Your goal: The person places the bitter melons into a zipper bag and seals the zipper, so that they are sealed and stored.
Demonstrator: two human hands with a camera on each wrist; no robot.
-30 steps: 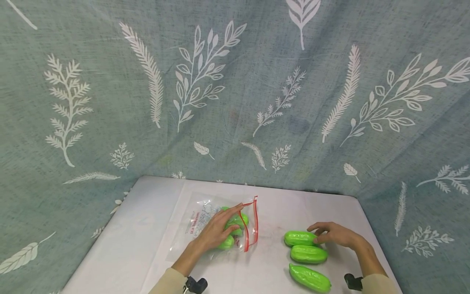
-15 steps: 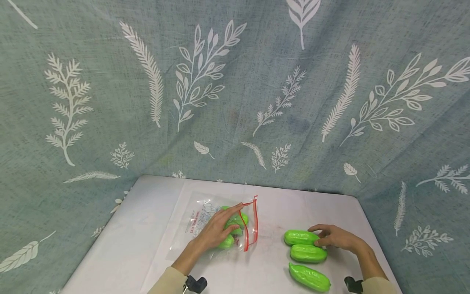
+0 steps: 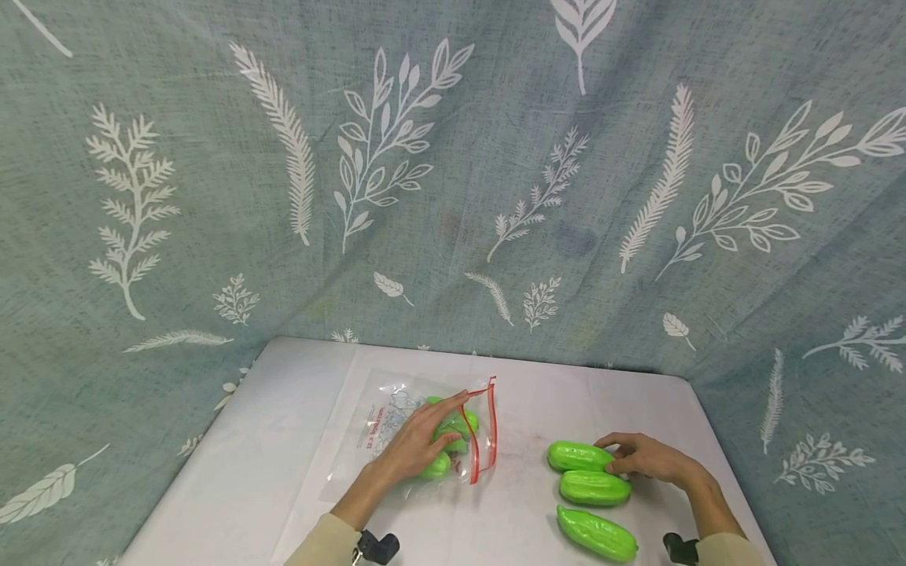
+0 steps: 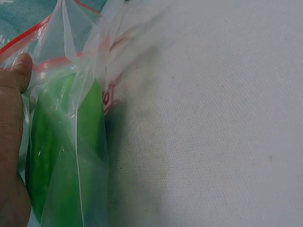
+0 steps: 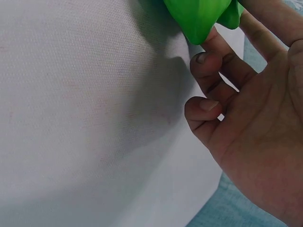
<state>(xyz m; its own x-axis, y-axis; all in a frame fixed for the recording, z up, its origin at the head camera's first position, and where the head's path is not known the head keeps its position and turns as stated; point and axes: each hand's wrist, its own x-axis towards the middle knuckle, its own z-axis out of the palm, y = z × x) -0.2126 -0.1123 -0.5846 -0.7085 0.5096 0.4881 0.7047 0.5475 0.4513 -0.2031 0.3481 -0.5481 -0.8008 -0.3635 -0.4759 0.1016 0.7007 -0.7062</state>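
A clear zip bag [image 3: 378,420] with a red seal lies on the table, its mouth facing right. Inside are several green cucumbers [image 4: 66,156], seen through the plastic. My left hand [image 3: 416,440] rests over the bag with its fingers extended, the thumb beside the cucumber in the left wrist view. To the right, three glossy green cucumbers lie in a rough column: the far one [image 3: 575,456], the middle one [image 3: 594,488] and the near one [image 3: 597,534]. My right hand [image 3: 651,457] pinches the right end of the far cucumber between thumb and fingers; its outer fingers curl in free air.
A white cloth covers the table [image 3: 524,503], whose far edge meets a blue-green leaf-patterned curtain [image 3: 439,299]. More curtain hangs along the left and right sides. Dark camera mounts sit at both wrists.
My right hand has shifted very slightly, its fingers settling at the end of the far cucumber. The left hand, the bag and the other cucumbers look the same.
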